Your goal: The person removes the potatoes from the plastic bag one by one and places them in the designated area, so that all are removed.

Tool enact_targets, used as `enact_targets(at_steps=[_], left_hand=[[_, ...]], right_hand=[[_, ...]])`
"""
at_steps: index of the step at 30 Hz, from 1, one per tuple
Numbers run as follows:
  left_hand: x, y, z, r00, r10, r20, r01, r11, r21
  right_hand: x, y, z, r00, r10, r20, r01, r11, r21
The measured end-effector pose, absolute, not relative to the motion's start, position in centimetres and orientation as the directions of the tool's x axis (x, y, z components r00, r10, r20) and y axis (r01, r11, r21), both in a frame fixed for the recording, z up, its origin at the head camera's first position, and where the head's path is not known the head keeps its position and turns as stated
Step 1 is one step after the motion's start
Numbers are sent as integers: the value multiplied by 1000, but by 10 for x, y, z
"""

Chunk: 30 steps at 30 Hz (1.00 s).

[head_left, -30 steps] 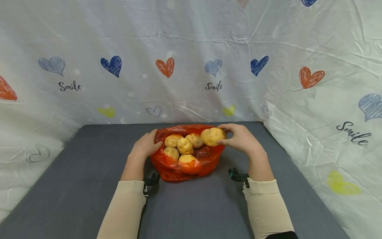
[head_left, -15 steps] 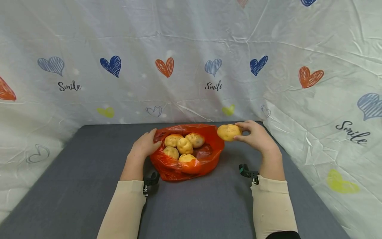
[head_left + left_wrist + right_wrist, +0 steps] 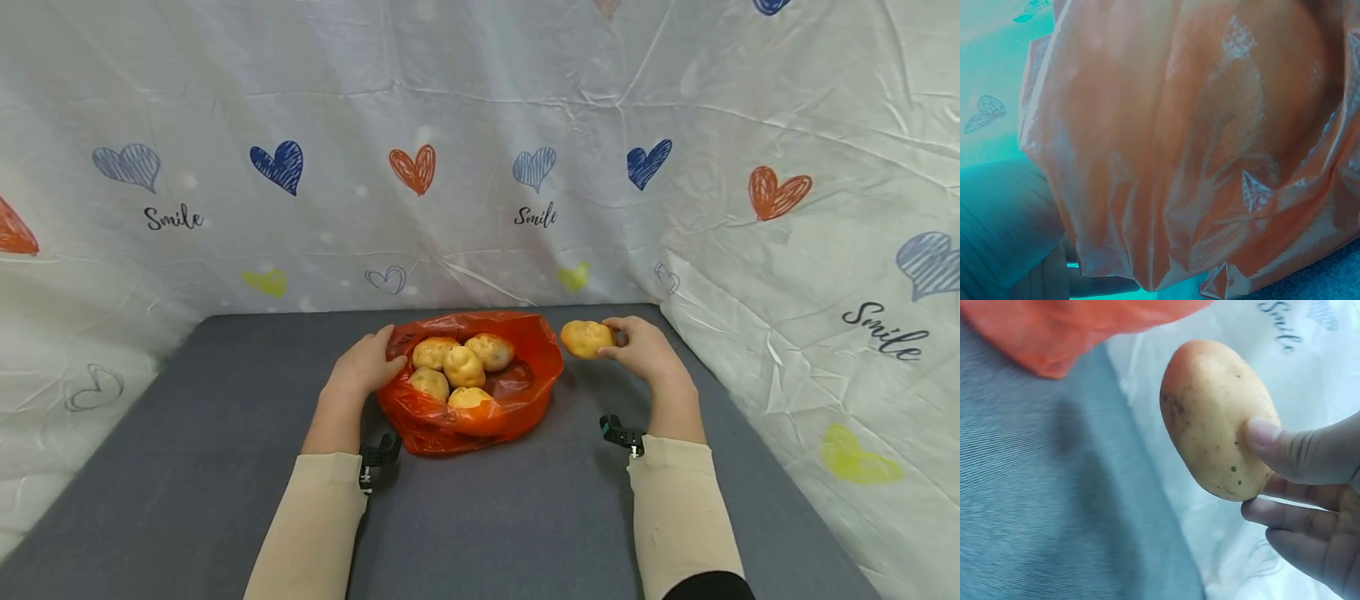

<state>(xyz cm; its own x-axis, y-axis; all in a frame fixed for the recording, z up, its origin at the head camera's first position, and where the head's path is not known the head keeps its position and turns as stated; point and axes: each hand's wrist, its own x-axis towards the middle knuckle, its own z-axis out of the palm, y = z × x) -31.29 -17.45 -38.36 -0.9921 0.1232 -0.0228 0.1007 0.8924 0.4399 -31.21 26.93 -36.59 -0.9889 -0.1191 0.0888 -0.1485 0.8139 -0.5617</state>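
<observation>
A crumpled red plastic bag stands with its mouth spread wide at the far middle of the table in the head view. Several yellow potatoes lie inside it. My left hand grips the bag's left rim, thumb over the edge; in the left wrist view, the bag hides most of its fingers. To the right of the bag, my right hand pinches one potato by its right end. The right wrist view shows the thumb pressed on that potato, held above the table.
The dark grey table stretches around the bag. A white sheet printed with hearts and "Smile" hangs behind the table and along its sides. A small black wrist mount sits at the right wrist, and another black mount at the left.
My right hand has carried the potato from over the bag's right side out to the right, then slightly lower. My left hand has stayed on the bag's rim.
</observation>
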Motion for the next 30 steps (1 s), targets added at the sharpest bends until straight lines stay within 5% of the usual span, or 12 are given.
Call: enact_targets(at_steps=[11,30], left_hand=[[-316,-177,-388,-992,124,-23,102,896,432],[-315,-176,-386,-992,124,-23,102,894,436]], right_hand=[[-333,250,-399,-986,-163,42,-161,839,-519],[-332,247,-401,-986,-159,-41,-113,840,-531]])
